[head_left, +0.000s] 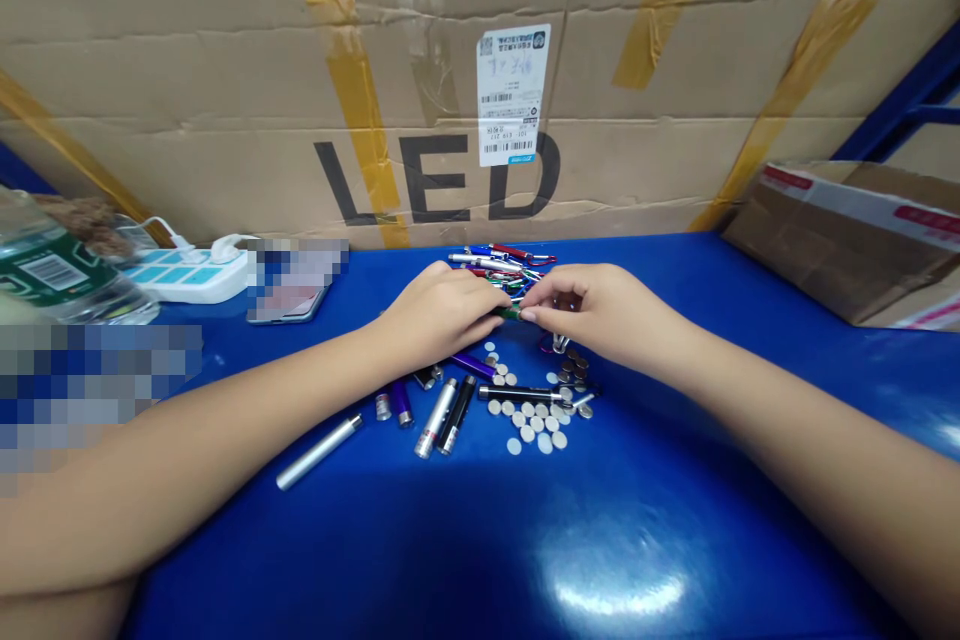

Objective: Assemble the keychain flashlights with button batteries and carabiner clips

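Observation:
A small green keychain flashlight (511, 313) is pinched between my two hands, mostly covered by fingers. My left hand (448, 312) is closed on its left end, and my right hand (589, 305) grips the right end between thumb and fingers. Just behind lies a pile of coloured keychain flashlights (487, 263) with carabiner clips. Below my hands, several button cells (534, 420) are scattered beside a black flashlight tube (525, 394). A silver tube (435, 418) with a label, another black tube (457, 415) and purple tubes (474, 366) lie under and in front of my left wrist.
A lone silver tube (319, 452) lies near my left forearm. At the left are a water bottle (56, 265), a white power strip (196, 274) and a phone (289, 308). A large cardboard box (247, 70) walls off the back; a smaller carton (832, 245) stands right on the blue table (450, 550).

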The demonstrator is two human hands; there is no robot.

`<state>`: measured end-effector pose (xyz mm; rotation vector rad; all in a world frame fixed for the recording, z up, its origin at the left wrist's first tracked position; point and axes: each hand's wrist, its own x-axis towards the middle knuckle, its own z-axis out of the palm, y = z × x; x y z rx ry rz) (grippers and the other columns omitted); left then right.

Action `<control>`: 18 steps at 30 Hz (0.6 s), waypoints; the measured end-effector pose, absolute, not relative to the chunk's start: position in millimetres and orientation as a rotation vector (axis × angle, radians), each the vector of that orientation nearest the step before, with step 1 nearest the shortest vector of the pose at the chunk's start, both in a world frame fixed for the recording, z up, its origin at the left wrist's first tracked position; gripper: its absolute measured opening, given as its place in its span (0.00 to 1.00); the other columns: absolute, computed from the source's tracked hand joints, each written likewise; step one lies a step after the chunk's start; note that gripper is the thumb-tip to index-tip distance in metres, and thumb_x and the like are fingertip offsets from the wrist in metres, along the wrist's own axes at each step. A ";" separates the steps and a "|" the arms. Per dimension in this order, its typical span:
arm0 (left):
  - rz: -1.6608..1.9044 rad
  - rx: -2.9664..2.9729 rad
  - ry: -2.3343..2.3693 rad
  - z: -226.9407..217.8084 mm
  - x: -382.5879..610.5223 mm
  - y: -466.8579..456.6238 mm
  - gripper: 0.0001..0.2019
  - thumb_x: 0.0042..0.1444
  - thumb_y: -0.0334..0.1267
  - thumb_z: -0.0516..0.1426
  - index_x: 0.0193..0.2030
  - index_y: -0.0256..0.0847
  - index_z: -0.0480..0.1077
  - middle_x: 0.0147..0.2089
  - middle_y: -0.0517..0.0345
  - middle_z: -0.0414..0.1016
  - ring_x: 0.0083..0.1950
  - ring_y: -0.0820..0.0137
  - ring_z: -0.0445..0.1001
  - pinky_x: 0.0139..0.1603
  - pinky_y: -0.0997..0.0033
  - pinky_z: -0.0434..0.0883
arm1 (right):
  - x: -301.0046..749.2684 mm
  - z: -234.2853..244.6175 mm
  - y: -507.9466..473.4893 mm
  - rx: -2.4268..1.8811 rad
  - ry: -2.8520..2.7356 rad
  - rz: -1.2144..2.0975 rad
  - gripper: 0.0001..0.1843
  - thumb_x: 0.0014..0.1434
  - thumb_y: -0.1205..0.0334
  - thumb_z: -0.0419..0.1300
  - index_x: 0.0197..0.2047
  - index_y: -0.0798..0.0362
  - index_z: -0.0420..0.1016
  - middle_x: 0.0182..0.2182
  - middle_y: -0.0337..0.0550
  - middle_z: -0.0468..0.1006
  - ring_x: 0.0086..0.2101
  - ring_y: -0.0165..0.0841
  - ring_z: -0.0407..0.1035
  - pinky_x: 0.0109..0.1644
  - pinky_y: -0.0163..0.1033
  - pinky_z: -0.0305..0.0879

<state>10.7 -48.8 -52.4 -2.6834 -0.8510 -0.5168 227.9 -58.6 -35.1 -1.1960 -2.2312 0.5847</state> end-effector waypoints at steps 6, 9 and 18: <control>-0.460 -2.623 -0.808 -51.0 11.9 -50.9 0.11 0.64 0.40 0.51 0.44 0.40 0.72 0.40 0.55 0.79 0.42 0.64 0.75 0.38 0.66 0.56 | 221.9 -38.6 -62.8 -1.266 -2.149 0.769 0.10 0.52 0.61 0.60 0.38 0.53 0.73 0.25 0.36 0.73 0.24 0.28 0.66 0.26 0.34 0.61; -0.458 -2.624 -0.812 -51.0 12.4 -50.9 0.10 0.64 0.39 0.51 0.44 0.40 0.72 0.39 0.55 0.79 0.43 0.64 0.75 0.38 0.65 0.56 | 219.1 -39.6 -64.6 -1.290 -2.138 0.800 0.09 0.51 0.63 0.59 0.38 0.52 0.72 0.26 0.36 0.74 0.23 0.28 0.66 0.25 0.34 0.61; -0.656 -2.747 -1.149 -52.6 10.9 -45.7 0.11 0.61 0.39 0.54 0.49 0.42 0.70 0.49 0.56 0.78 0.50 0.64 0.74 0.47 0.64 0.63 | 225.6 -28.4 -67.2 -1.015 -2.481 0.474 0.04 0.54 0.66 0.59 0.33 0.52 0.76 0.31 0.40 0.77 0.32 0.31 0.69 0.37 0.36 0.63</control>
